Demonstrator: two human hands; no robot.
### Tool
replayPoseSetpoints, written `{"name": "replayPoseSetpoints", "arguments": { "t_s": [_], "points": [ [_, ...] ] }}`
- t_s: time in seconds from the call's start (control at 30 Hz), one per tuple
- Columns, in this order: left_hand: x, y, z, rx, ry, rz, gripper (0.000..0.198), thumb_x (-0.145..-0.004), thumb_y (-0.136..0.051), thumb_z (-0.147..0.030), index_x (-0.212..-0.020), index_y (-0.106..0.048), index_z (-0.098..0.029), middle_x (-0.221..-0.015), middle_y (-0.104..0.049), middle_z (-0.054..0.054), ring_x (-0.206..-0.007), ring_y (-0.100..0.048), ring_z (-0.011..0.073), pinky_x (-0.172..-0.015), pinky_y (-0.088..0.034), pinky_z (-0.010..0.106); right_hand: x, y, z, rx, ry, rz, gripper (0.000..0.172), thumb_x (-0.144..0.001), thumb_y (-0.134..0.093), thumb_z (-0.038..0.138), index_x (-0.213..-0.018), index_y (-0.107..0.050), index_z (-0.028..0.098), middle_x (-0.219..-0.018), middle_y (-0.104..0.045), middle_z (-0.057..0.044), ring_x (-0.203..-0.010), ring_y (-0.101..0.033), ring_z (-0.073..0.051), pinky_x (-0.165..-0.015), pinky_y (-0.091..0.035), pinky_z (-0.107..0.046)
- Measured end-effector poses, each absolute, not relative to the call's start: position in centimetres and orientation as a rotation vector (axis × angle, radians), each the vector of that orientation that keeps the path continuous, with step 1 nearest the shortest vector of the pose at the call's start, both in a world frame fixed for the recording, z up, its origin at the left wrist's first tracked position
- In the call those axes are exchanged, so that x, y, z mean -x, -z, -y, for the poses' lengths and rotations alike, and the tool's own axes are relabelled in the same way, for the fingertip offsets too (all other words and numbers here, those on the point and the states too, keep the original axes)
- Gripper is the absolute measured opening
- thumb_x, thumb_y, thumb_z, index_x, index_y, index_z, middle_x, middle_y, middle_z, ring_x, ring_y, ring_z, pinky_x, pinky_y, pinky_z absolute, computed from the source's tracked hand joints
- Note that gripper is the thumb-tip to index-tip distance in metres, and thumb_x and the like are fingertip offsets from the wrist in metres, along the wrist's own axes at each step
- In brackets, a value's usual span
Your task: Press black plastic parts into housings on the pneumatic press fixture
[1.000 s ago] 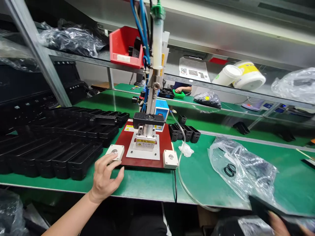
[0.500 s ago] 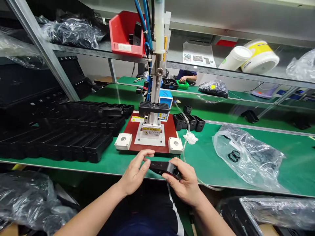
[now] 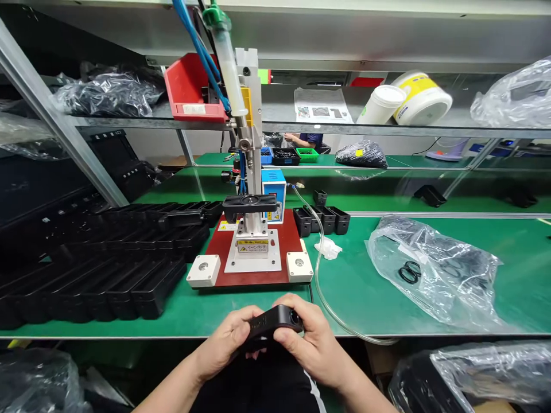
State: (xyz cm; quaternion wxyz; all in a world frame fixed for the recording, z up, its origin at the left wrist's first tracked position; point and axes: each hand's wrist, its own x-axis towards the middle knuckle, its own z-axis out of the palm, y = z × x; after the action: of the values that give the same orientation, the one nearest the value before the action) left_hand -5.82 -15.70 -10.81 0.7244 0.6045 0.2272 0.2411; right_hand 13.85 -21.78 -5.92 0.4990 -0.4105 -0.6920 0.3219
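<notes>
Both hands hold one black plastic housing [image 3: 272, 322] just in front of the green bench's front edge. My left hand [image 3: 227, 342] grips its left end from below. Over its right end, where a round hole shows, my right hand [image 3: 310, 339] is wrapped. Behind them stands a dispensing fixture [image 3: 251, 229] on a red base plate [image 3: 289, 234], with another black housing [image 3: 249, 203] seated on its post under a syringe nozzle [image 3: 225, 57]. Two white push-button boxes [image 3: 204, 270] sit at the plate's front corners.
Rows of black housings [image 3: 129, 252] fill the bench on the left. A clear bag with black rings [image 3: 434, 269] lies on the right, several small black parts [image 3: 322, 219] behind the fixture. A clear tube [image 3: 321, 275] loops over the bench edge. Another person's hand [image 3: 297, 139] works at the far bench.
My left hand left the left button box and joined my right hand on a black housing brought in from the right. The housing now sits tilted, closer to my body.
</notes>
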Motion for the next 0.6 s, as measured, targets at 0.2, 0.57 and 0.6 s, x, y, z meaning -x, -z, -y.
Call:
{"name": "replayPoseSetpoints", "arguments": {
  "t_s": [0.2, 0.57, 0.6],
  "points": [
    [7.1, 8.5, 14.6, -1.914, -0.989, -0.911, 0.044, -0.079, -0.065, -0.058, -0.103, -0.062, -0.021, -0.097, -0.064, 0.007, -0.088, -0.061, 0.0218, -0.075, -0.051, 0.03, -14.6, 6.4, 20.8, 1.099, -0.808, 1.585, 0.035, -0.088, -0.06, 0.051, -0.112, -0.06, 0.025, -0.114, -0.063, -0.006, -0.105, -0.06, -0.021, -0.09, -0.049, -0.033],
    [5.6, -1.5, 5.3, -2.606, -1.582, -0.779, 0.048, -0.08, -0.068, -0.051, -0.114, -0.057, -0.02, -0.106, -0.063, 0.008, -0.102, -0.058, 0.0234, -0.093, -0.048, 0.039, -15.2, -1.0, 10.4, 0.856, -0.17, 1.706, 0.033, -0.084, -0.069, 0.036, -0.114, -0.061, 0.023, -0.12, -0.062, -0.009, -0.117, -0.055, -0.023, -0.103, -0.045, -0.04],
    [5.4, -2.1, 4.1, -2.596, -1.593, -0.827, 0.048, -0.08, -0.068, -0.051, -0.115, -0.057, -0.02, -0.108, -0.063, 0.008, -0.104, -0.057, 0.0236, -0.094, -0.048, 0.039, -15.3, -1.7, 9.0, 0.862, -0.148, 1.702, 0.036, -0.084, -0.069, 0.036, -0.116, -0.06, 0.023, -0.12, -0.062, -0.009, -0.117, -0.056, -0.023, -0.103, -0.045, -0.04]
  ]
}}
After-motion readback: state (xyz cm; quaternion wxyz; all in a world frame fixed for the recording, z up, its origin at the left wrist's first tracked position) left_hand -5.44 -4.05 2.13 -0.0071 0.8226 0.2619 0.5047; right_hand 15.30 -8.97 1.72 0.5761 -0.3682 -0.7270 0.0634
